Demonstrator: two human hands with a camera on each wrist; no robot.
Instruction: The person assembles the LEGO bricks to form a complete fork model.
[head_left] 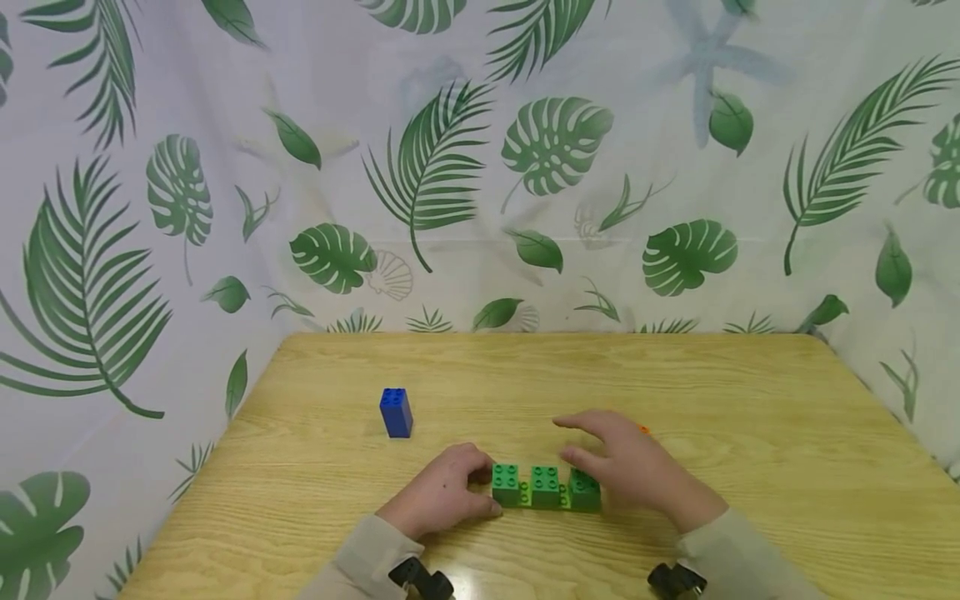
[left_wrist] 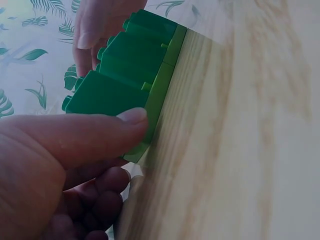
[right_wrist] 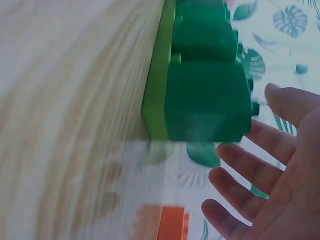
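Your left hand (head_left: 448, 492) grips the 9 o'clock end of the green block row (head_left: 545, 495), three blocks on a lighter green base (left_wrist: 164, 82), on the desk (head_left: 300, 517). Your right hand (head_left: 626, 465) is by the 3 o'clock end, fingers (right_wrist: 250, 164) spread, holding nothing; contact unclear. From the row, blue block (head_left: 397, 415) stands at 10 o'clock, orange piece (right_wrist: 172, 224) at 2.

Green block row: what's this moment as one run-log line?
left hand: grips green block row, left end; right hand: near its right end, holding nothing; blue block: upright, apart; orange piece: beyond right hand
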